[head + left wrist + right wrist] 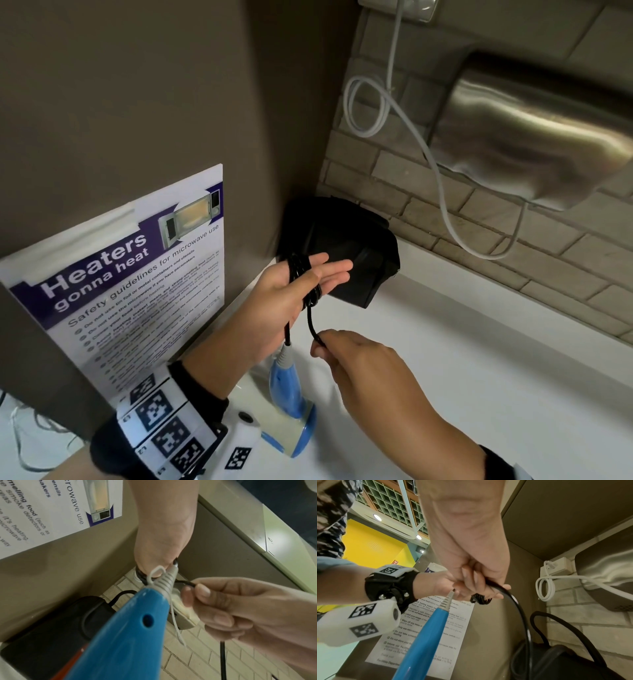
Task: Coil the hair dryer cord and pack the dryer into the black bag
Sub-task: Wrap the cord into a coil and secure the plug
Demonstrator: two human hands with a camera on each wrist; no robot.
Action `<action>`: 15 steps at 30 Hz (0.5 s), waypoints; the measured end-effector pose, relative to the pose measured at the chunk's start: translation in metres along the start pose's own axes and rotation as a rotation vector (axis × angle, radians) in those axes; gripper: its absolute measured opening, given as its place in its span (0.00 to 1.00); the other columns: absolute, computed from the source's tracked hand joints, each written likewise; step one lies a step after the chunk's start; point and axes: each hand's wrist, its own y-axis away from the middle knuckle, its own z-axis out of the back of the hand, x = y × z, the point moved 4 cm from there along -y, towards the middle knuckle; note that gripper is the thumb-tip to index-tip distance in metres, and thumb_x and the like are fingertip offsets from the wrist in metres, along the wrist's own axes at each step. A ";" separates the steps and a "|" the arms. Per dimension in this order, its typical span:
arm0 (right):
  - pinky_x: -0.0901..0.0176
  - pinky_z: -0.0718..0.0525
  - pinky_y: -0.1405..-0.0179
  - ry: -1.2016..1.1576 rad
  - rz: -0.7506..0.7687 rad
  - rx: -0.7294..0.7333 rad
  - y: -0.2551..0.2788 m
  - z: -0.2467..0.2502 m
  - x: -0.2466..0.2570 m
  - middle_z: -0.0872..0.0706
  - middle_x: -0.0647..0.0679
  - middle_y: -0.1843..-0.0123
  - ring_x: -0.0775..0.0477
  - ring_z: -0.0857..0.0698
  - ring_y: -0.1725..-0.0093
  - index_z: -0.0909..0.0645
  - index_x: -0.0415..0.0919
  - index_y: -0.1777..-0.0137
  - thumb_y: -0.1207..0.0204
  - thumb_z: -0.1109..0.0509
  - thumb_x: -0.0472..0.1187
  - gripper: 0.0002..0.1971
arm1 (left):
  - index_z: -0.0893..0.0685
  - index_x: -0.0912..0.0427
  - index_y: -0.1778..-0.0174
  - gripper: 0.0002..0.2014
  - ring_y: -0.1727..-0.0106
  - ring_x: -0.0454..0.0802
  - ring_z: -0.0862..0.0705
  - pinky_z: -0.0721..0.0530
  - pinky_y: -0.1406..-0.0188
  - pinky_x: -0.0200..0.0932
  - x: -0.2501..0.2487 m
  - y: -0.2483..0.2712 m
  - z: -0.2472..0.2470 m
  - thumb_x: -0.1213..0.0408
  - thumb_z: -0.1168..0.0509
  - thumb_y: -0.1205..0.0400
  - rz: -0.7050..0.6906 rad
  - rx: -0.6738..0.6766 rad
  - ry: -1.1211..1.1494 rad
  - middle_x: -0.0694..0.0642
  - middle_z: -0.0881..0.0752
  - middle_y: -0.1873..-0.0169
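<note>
My left hand (325, 272) is held palm up with straight fingers, and the black cord (303, 275) is wound in several loops around them. From it the cord drops to the grey strain relief of the blue and cream hair dryer (289, 407), which sits below my left wrist. My right hand (322, 344) pinches the free run of cord (520, 608) just below the loops. The black bag (342, 246) stands in the corner on the white counter, right behind my left fingers. The left wrist view shows the dryer's blue handle (130, 628) close up beside the bag (51, 635).
A steel hand dryer (534, 137) hangs on the brick wall at the right, with a white cable (404, 113) looping down from a socket. A microwave safety poster (137, 274) covers the brown panel at the left. The white counter (479, 377) stretches to the right.
</note>
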 end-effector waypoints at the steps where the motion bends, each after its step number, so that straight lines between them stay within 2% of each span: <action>1: 0.59 0.24 0.61 0.000 0.025 -0.044 -0.001 0.003 0.000 0.15 0.52 0.51 0.46 0.17 0.56 0.21 0.47 0.45 0.18 0.42 0.41 0.08 | 0.31 0.69 0.26 0.17 0.37 0.53 0.14 0.20 0.32 0.39 0.000 0.000 -0.002 0.72 0.48 0.12 0.002 0.008 -0.058 0.62 0.12 0.41; 4: 0.61 0.22 0.69 0.020 0.061 -0.156 -0.006 0.014 -0.002 0.14 0.54 0.61 0.50 0.17 0.65 0.18 0.48 0.55 0.23 0.40 0.43 0.08 | 0.26 0.64 0.30 0.15 0.41 0.48 0.12 0.18 0.35 0.38 0.000 0.002 -0.005 0.69 0.45 0.13 0.017 0.053 -0.310 0.56 0.10 0.44; 6: 0.66 0.22 0.68 -0.019 0.094 -0.245 -0.010 0.025 -0.004 0.13 0.56 0.60 0.56 0.18 0.63 0.18 0.48 0.56 0.23 0.38 0.43 0.07 | 0.19 0.58 0.35 0.13 0.43 0.41 0.12 0.18 0.39 0.35 0.001 0.004 -0.006 0.66 0.43 0.13 0.037 0.090 -0.469 0.48 0.08 0.50; 8: 0.69 0.22 0.66 -0.119 0.100 -0.293 -0.016 0.036 -0.008 0.14 0.54 0.62 0.57 0.18 0.64 0.17 0.45 0.57 0.23 0.40 0.47 0.11 | 0.12 0.48 0.47 0.13 0.50 0.38 0.13 0.18 0.45 0.34 -0.001 0.009 -0.008 0.58 0.44 0.14 0.076 0.119 -0.487 0.43 0.09 0.60; 10: 0.70 0.23 0.67 -0.179 0.086 -0.333 -0.023 0.044 -0.012 0.17 0.52 0.66 0.58 0.19 0.65 0.18 0.43 0.60 0.24 0.40 0.48 0.13 | 0.12 0.51 0.59 0.19 0.53 0.48 0.10 0.16 0.43 0.41 -0.003 0.014 -0.011 0.50 0.48 0.16 0.108 0.189 -0.450 0.52 0.09 0.63; 11: 0.72 0.24 0.67 -0.185 0.083 -0.356 -0.025 0.047 -0.014 0.18 0.51 0.67 0.59 0.19 0.64 0.18 0.42 0.61 0.24 0.36 0.45 0.09 | 0.14 0.54 0.60 0.22 0.54 0.53 0.10 0.15 0.42 0.44 -0.003 0.016 -0.014 0.48 0.50 0.16 0.122 0.237 -0.457 0.58 0.08 0.62; 12: 0.73 0.24 0.67 -0.191 0.083 -0.377 -0.027 0.049 -0.017 0.19 0.51 0.66 0.59 0.19 0.62 0.19 0.42 0.61 0.25 0.32 0.40 0.05 | 0.14 0.56 0.61 0.24 0.55 0.54 0.10 0.14 0.45 0.41 -0.003 0.018 -0.017 0.48 0.52 0.16 0.136 0.283 -0.472 0.60 0.08 0.61; 14: 0.69 0.22 0.68 -0.212 0.065 -0.403 -0.032 0.052 -0.021 0.21 0.52 0.64 0.56 0.20 0.61 0.20 0.42 0.61 0.28 0.29 0.31 0.06 | 0.13 0.56 0.63 0.25 0.62 0.46 0.11 0.17 0.58 0.31 -0.005 0.021 -0.019 0.49 0.53 0.16 0.146 0.335 -0.490 0.58 0.08 0.64; 15: 0.66 0.21 0.66 -0.246 0.043 -0.400 -0.035 0.052 -0.024 0.21 0.52 0.63 0.54 0.20 0.61 0.21 0.42 0.61 0.27 0.29 0.31 0.06 | 0.11 0.56 0.63 0.25 0.65 0.42 0.13 0.19 0.62 0.29 -0.006 0.022 -0.019 0.49 0.51 0.16 0.148 0.346 -0.477 0.55 0.08 0.67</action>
